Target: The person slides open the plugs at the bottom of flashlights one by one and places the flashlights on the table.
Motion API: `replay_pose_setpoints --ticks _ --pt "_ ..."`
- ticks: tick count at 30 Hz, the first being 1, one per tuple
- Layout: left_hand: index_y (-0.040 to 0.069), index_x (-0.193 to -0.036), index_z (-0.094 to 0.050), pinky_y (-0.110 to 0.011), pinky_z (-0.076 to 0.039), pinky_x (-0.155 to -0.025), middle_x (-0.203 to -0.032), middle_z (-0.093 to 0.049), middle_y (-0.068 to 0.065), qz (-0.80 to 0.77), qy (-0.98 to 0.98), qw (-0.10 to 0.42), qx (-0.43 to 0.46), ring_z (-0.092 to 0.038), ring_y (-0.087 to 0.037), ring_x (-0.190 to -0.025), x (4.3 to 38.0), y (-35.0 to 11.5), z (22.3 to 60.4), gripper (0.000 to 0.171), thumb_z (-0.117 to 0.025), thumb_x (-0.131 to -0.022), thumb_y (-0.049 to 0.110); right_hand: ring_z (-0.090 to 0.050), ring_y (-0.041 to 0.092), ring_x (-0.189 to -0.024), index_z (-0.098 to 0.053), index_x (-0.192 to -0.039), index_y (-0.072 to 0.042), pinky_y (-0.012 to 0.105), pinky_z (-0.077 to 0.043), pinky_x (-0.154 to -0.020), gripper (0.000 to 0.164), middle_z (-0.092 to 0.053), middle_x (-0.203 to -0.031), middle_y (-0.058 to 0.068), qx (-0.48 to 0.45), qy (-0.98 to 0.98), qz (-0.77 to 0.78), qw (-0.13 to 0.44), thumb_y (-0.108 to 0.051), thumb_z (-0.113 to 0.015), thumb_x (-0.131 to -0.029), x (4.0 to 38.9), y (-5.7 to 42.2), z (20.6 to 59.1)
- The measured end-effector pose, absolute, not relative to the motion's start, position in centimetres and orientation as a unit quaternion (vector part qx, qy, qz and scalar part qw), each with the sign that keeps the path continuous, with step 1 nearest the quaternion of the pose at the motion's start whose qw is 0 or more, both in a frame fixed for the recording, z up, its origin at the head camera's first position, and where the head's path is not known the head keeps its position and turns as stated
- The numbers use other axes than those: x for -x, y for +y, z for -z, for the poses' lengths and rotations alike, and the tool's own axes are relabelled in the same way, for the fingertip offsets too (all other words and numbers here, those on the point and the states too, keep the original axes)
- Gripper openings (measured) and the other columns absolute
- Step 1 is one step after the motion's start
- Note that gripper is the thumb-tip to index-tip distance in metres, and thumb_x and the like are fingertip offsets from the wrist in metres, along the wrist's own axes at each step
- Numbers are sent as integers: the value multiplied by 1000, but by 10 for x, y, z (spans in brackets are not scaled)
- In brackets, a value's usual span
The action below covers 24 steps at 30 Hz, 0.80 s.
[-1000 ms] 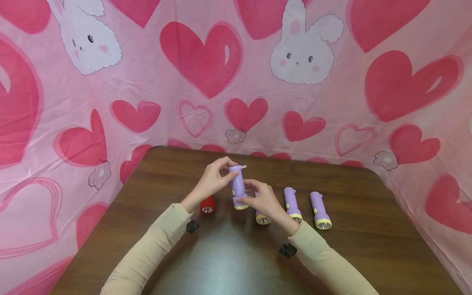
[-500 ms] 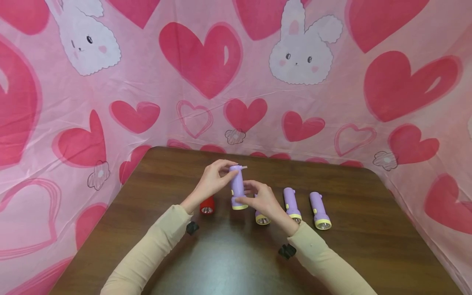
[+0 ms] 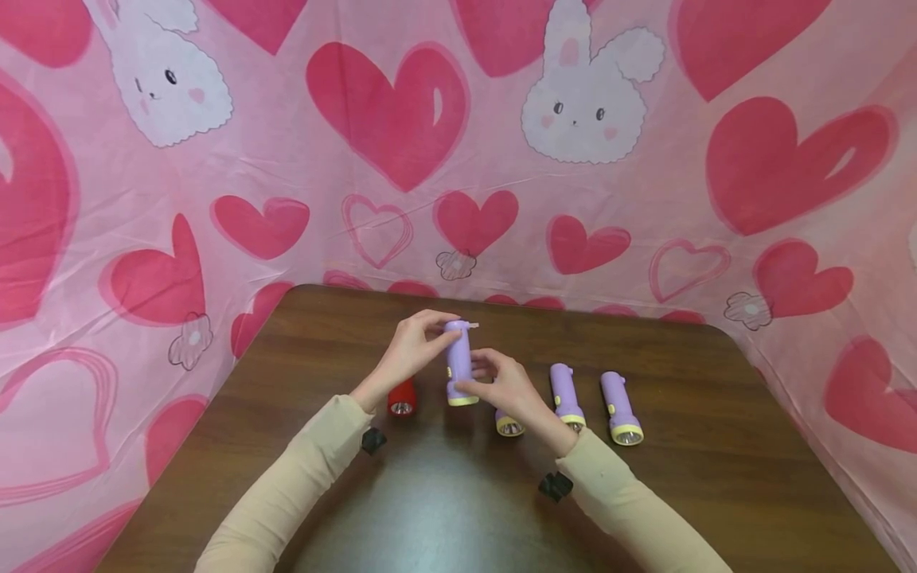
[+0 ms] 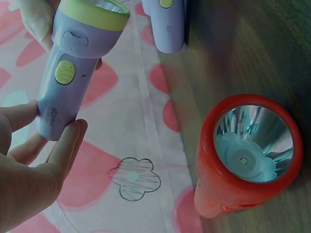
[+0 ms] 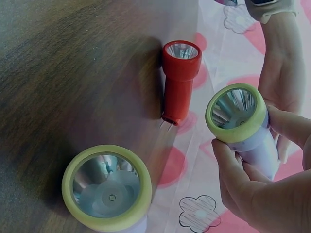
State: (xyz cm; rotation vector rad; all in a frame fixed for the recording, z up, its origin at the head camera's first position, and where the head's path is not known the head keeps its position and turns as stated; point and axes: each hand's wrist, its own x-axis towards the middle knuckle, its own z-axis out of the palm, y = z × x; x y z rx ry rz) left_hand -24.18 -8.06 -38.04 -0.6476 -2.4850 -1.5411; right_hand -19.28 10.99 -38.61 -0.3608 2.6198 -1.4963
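Observation:
Both hands hold one purple flashlight (image 3: 459,358) with a yellow rim, its lens end toward the person. My left hand (image 3: 410,350) pinches its tail end between thumb and fingers, while my right hand (image 3: 507,387) grips the head from the right. A small pale piece (image 3: 474,325) sticks out sideways at the tail. In the left wrist view a yellow-green switch (image 4: 65,72) shows on the barrel. A red flashlight (image 3: 403,398) lies left of it, partly behind the left wrist. Behind the right hand lies another purple flashlight (image 3: 509,426), mostly hidden.
Two more purple flashlights, a nearer one (image 3: 564,390) and an outer one (image 3: 620,406), lie on the right of the brown table (image 3: 458,509). A pink heart-and-rabbit cloth (image 3: 401,239) hangs around its far sides. In the right wrist view two metal prongs (image 5: 166,125) protrude from the red flashlight.
The purple flashlight and both hands have shifted very slightly left. The grip of both hands stays the same, and the other flashlights have not moved on the table.

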Motion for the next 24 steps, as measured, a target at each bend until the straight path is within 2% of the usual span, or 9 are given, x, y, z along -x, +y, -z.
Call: replay_pose_setpoints --ticks 11,20,24 --pt "4 -117 -70 -40 -60 -84 -119 -71 -14 500 -840 45 205 -70 -30 -105 252 -84 382 31 -70 -92 21 -69 30 -107 -60 -126 4 38 -59 -88 49 -69 -119 21 117 859 491 87 -21 -76 -87 198 113 385" --pt "3 -118 -70 -26 -55 -70 -117 -72 -15 485 -851 15 200 -69 -27 -96 262 -85 384 33 -69 -93 26 -68 31 -109 -59 -127 5 38 -58 -90 49 -68 -119 22 105 852 503 104 -21 -74 -89 202 113 387" --pt "6 -119 -70 -26 -56 -66 -118 -72 -15 485 -854 -9 190 -67 -29 -93 267 -87 388 35 -68 -94 29 -68 28 -107 -60 -127 4 37 -59 -88 50 -69 -119 21 85 850 507 118 -23 -74 -88 205 110 387"
